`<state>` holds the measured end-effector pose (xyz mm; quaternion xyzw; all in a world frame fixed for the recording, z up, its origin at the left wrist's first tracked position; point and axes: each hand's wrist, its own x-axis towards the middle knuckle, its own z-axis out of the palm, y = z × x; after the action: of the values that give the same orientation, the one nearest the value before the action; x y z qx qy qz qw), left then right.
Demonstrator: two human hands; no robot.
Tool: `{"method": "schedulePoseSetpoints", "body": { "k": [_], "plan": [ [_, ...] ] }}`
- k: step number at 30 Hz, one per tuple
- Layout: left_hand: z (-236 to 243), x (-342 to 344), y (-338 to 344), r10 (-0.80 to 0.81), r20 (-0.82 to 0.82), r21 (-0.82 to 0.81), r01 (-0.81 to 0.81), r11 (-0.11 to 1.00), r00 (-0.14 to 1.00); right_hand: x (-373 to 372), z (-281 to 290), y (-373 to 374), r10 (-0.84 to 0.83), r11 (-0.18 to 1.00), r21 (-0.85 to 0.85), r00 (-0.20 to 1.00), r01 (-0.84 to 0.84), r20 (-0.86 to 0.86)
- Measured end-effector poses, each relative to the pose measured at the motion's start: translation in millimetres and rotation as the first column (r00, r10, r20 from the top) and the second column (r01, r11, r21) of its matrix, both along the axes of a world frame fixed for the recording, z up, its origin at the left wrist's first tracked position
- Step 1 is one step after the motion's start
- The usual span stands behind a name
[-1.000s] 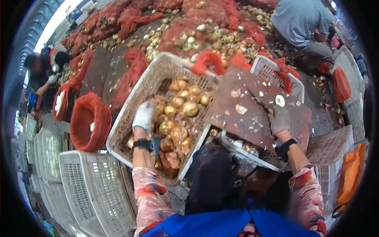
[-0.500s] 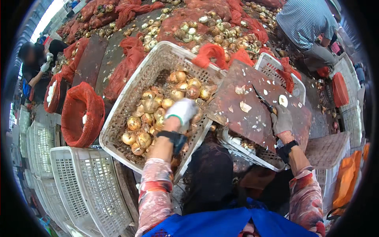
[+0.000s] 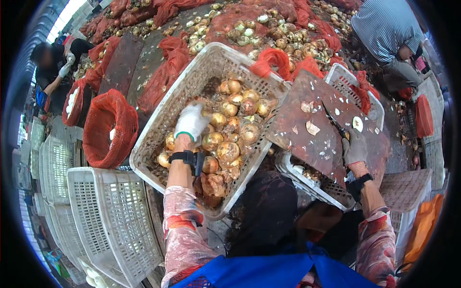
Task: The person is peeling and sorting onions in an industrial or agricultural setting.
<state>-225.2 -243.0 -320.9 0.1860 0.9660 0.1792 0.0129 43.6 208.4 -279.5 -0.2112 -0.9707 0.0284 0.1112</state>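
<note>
In a white plastic crate (image 3: 158, 115) lie many yellow-skinned onions (image 3: 228, 151). My left hand (image 3: 192, 120), in a white glove, is down among the onions at the crate's left part. Its fingers are blurred and partly hidden, so any grip on an onion does not show. My right hand (image 3: 355, 146), in a grey glove, is closed round the handle of a knife (image 3: 343, 129) and rests on a stained reddish-brown board (image 3: 312, 149). The dark blade points away to the upper left. A cut piece of white onion (image 3: 357, 124) lies beside the knife, and peel scraps (image 3: 312, 127) are scattered on the board.
A round red mesh bag (image 3: 109, 129) stands open left of the crate, near stacked white crates (image 3: 115, 216). Under the board is another crate (image 3: 317, 189). Mesh sacks and loose onions (image 3: 307, 45) spread beyond. Two people (image 3: 386, 31) (image 3: 50, 62) are at either side.
My left hand has moved left and farther into the crate, uncovering onions on the right. My right hand keeps the knife on the board. The whole view has shifted slightly.
</note>
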Motion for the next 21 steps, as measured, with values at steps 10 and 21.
{"method": "schedulePoseSetpoints", "body": {
  "k": [10,21],
  "plan": [
    [11,25,-12,-0.072,0.187,0.128,0.049,0.991,0.98,4,-4,3,0.028,1.0,0.007,1.0,-0.028,-0.01],
    [28,55,42,-0.233,0.509,0.411,0.005,0.912,0.829,3,-12,14,-0.011,1.0,0.001,0.999,0.011,0.036]
  ]
}}
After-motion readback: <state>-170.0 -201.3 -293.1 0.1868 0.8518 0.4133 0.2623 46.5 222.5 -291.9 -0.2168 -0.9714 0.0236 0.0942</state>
